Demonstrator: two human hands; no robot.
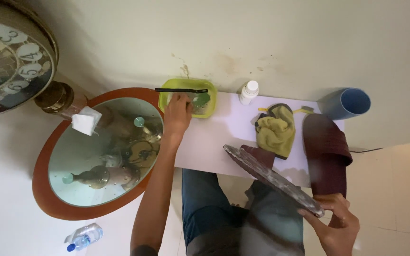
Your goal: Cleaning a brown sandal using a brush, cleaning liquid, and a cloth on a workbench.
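Note:
My left hand (pixel 177 113) reaches into a lime-green plastic basin (pixel 210 110) at the far edge of a white sheet (pixel 226 130). Its fingers are down in the basin beside a dark green pad (pixel 202 98); whether they grip anything is hidden. A black brush (pixel 181 90) lies across the basin's rim. My right hand (pixel 338 223) grips the end of a maroon slipper (pixel 274 178), held tilted with its dirty grey sole showing. A second maroon slipper (pixel 327 151) lies flat on the sheet just beyond that hand.
A yellow cloth (pixel 276 132) lies between the slippers, with a small white bottle (pixel 248 92) and a blue cup (pixel 351 103) near the wall. An oval glass table with a brown rim (pixel 41 175) stands at left, a tissue (pixel 85 121) on it. A water bottle (pixel 84 237) lies on the floor.

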